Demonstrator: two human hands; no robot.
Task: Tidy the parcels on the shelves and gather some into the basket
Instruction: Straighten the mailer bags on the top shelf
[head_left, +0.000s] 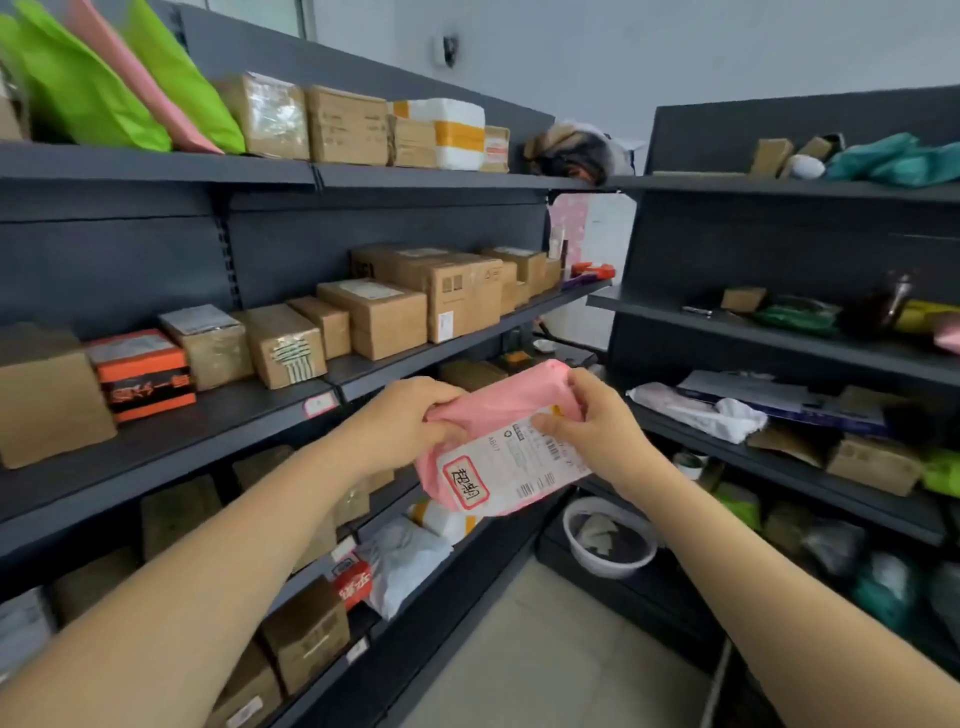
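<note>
2 hands, L & R, round soft crumpled pink poly parcel

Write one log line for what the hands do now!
left hand: grips pink parcel | right hand: grips it, label showing | white basket: low, apart

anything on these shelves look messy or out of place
Yes. A white poly bag seems to sag over the front edge of a lower left shelf. On the right unit a crumpled white bag lies loose across flat packets, unlike the squared-up boxes opposite. The pink parcel gripped by left hand and right hand looks intact.
</note>
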